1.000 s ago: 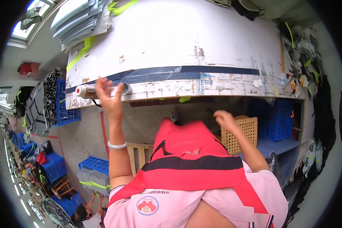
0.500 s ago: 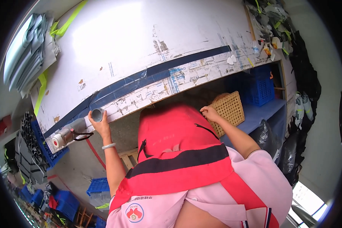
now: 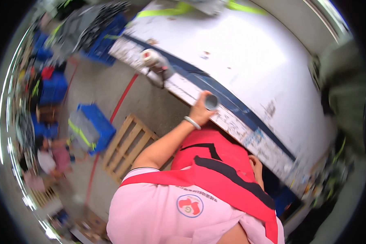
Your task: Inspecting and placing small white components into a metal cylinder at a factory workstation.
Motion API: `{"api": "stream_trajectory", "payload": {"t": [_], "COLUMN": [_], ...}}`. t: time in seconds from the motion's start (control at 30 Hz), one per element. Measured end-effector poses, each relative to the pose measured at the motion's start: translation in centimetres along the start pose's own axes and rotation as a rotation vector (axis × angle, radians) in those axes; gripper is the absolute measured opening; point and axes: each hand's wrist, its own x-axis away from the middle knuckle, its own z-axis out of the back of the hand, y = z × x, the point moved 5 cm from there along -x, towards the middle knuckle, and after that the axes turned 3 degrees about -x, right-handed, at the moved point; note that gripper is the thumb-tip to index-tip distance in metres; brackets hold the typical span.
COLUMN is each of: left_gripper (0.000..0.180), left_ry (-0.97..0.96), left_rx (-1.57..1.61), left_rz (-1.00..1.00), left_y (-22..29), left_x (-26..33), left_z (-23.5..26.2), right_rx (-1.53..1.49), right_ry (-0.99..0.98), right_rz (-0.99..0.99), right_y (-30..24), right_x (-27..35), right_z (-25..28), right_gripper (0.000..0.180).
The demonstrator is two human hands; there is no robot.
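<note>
Grey cup (image 3: 211,102): gripped between curled thumb and fingers of the left hand (image 3: 201,109), at the white table's (image 3: 268,81) near edge. Looks light and stiff, probably smooth, somewhat slippery; best hold seems around the outer wall, below the rim. Open mouth faces up toward the head; long axis roughly upright, exact tilt unclear. Pale-capped flask (image 3: 156,62) left of these fingers, apart. Right hand (image 3: 255,166): fingers bent beside the red apron (image 3: 232,156); whether pinching anything, cannot tell.
</note>
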Motion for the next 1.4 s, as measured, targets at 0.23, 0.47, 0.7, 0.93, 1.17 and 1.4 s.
{"api": "stream_trajectory", "payload": {"t": [0.23, 0.47, 0.7, 0.93, 1.17, 1.4], "left_gripper": [0.076, 0.075, 0.066, 0.061, 0.074, 0.073], "left_ry": [0.214, 0.355, 0.397, 0.488, 0.508, 0.396], "left_rx": [0.227, 0.273, 0.248, 0.229, 0.217, 0.173], "left_rz": [0.031, 0.092, -0.033, 0.012, 0.165, 0.103], "left_y": [2.9, 4.1, 1.8, 0.6, 0.3, 1.9], "left_x": [5.6, 10.8, 14.4, 16.7, 17.7, 16.6], "left_z": [-5.9, -10.0, -8.4, -7.2, -9.5, -12.2], "right_rx": [0.069, 0.556, 0.578, 0.720, 0.772, 0.722], "right_ry": [-0.420, -0.528, -0.471, -0.472, -0.427, -0.357], "right_rz": [-0.003, 0.111, 0.251, 0.288, 0.318, 0.411], "right_y": [-4.2, -2.4, -4.8, -6.7, -7.2, -7.3], "right_x": [-6.6, -10.4, -9.7, -8.9, -7.6, -7.0], "right_z": [4.0, 4.5, 3.1, 2.4, 2.5, 2.3], "right_gripper": [0.020, 0.017, 0.020, 0.019, 0.015, 0.015]}}
